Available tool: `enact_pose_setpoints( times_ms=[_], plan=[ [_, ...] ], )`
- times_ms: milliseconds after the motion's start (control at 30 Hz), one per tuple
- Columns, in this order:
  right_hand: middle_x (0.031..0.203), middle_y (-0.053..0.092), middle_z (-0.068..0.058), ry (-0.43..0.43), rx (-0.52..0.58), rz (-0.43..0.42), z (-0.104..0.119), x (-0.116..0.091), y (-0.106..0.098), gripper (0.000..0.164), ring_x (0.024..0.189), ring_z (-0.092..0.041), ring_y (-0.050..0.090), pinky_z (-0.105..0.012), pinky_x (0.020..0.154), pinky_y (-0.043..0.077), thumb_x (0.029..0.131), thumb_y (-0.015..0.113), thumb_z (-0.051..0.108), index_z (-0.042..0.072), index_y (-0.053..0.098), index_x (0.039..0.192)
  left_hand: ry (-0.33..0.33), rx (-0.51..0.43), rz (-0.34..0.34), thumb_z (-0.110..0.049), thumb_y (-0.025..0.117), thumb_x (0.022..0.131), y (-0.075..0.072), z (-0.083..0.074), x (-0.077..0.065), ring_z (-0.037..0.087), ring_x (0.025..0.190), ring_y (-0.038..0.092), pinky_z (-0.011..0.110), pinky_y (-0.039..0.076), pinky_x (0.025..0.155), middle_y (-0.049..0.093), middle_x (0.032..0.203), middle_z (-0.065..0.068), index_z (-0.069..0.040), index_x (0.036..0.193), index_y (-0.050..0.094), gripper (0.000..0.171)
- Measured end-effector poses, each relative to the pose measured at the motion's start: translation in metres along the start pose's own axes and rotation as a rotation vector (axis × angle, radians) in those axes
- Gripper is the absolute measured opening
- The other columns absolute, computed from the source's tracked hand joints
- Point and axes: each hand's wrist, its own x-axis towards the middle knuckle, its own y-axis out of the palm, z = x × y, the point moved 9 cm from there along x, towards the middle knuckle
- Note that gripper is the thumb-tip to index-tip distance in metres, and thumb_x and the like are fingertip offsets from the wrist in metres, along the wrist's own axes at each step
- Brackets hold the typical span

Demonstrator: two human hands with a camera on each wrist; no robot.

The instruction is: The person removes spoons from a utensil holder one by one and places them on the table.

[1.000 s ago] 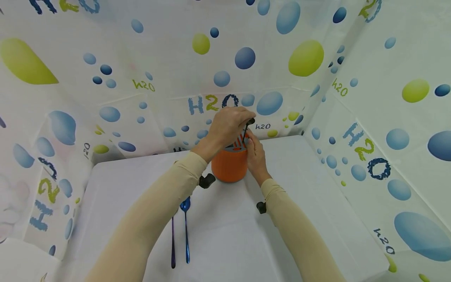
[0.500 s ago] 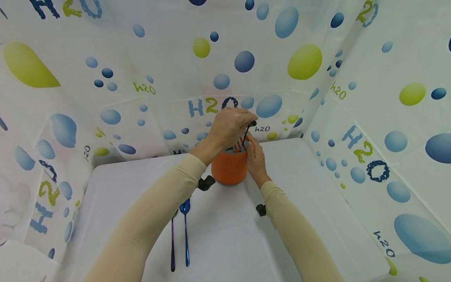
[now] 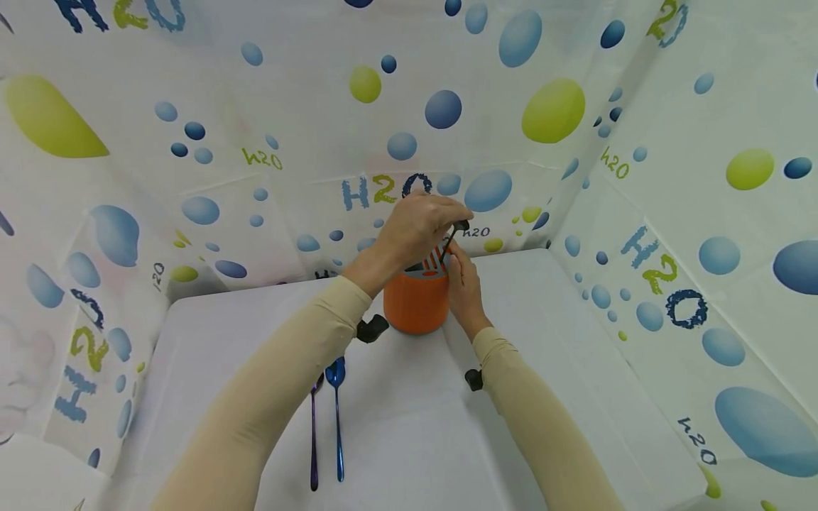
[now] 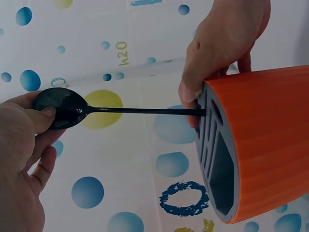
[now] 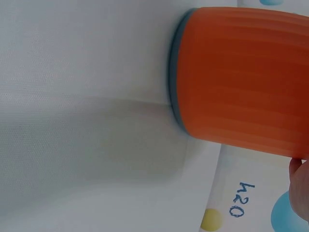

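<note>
Blk, glossy spoon, handle in orange holder; L hand pinches bowl; R hand grips holder

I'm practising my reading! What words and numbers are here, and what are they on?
"H2O": big letters, repeated on the patterned sheet; one partly behind the left hand.
"h2O": smaller, repeated on that sheet.
"2O": same sheet, head view's top right, no H showing.
Some repeats are cut off.
I see none on the orange holder or black spoon.

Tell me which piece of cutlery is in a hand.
The black spoon, its bowl pinched by the left hand; the blue spoon and the purple-handled piece lie on the table instead.
</note>
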Motion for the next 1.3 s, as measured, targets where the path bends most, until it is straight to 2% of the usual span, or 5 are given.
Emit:
enact_pose_setpoints(
  times_ms=[367,767,1033,1300],
  plan=[
    [0.158,0.052,-0.002,-0.028,0.028,-0.006,0.002,0.0,0.0,0.045,0.144,-0.02,0.051,-0.047,0.12,0.039,0.115,0.031,0.021,0.025,0.044,0.159,0.023,-0.033,-0.009,0.003,0.065,0.099,-0.01,0.001,0.001,0.018,0.119,0.072,0.04,0.051,0.103,0.077,0.124,0.0,-0.015,0.122,0.078,0.031],
    [0.158,0.051,-0.014,-0.013,0.021,-0.002,0.0,-0.001,-0.001,0.047,0.143,-0.023,0.052,-0.049,0.12,0.039,0.115,0.03,0.027,0.023,0.042,0.16,0.027,-0.039,-0.012,0.001,0.065,0.1,-0.017,-0.001,0.001,0.018,0.117,0.073,0.041,0.049,0.107,0.077,0.122,0.0,-0.014,0.121,0.079,0.029],
    [0.159,0.05,-0.012,0.032,0.016,0.001,0.0,-0.001,0.0,0.047,0.142,-0.021,0.051,-0.049,0.12,0.038,0.114,0.029,0.033,0.025,0.044,0.159,0.048,-0.043,-0.037,0.0,0.067,0.099,-0.024,-0.003,0.001,0.019,0.115,0.074,0.036,0.052,0.099,0.078,0.12,0.0,-0.014,0.119,0.08,0.028],
    [0.159,0.051,-0.008,0.072,-0.018,-0.004,-0.002,-0.003,-0.001,0.049,0.141,-0.021,0.053,-0.049,0.119,0.04,0.114,0.028,0.037,0.026,0.043,0.159,0.071,-0.027,-0.053,0.003,0.069,0.097,-0.03,-0.007,0.002,0.018,0.116,0.073,0.038,0.05,0.102,0.078,0.12,0.0,-0.014,0.118,0.08,0.03]
  ],
)
